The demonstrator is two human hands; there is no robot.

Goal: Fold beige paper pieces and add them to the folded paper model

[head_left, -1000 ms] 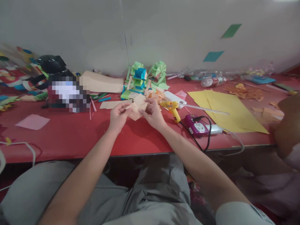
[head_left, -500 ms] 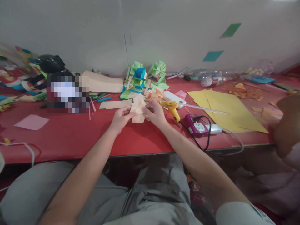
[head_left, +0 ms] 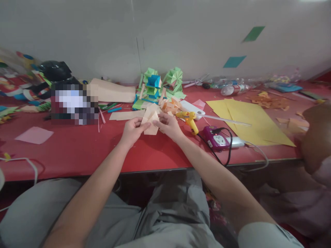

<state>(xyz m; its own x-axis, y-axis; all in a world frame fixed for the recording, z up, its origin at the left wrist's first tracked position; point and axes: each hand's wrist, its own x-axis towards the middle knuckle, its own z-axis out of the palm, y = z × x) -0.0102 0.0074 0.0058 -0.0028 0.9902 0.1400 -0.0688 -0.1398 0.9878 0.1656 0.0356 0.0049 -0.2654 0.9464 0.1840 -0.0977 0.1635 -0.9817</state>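
A folded piece of beige paper [head_left: 151,126] is held above the red table, between my two hands. My left hand [head_left: 134,130] pinches its left side, with the thumb on the front. On the right side, my right hand [head_left: 168,126] grips the same paper with bent fingers. Just behind it are a blue and green folded-paper piece [head_left: 153,86] and crumpled orange paper [head_left: 171,104]. A yellow glue gun [head_left: 190,122] lies to the right of my right hand.
Right of the glue gun are a purple power socket [head_left: 216,138] with cables and yellow sheets [head_left: 253,120]. A pink sheet [head_left: 34,135] lies at left. Another person's arm [head_left: 318,134] is at the right edge. Plastic bottles [head_left: 234,89] lie near the wall.
The beige paper has gone from spread, with several flaps showing, to a narrower, more closed shape. Both hands have shifted only slightly around it.
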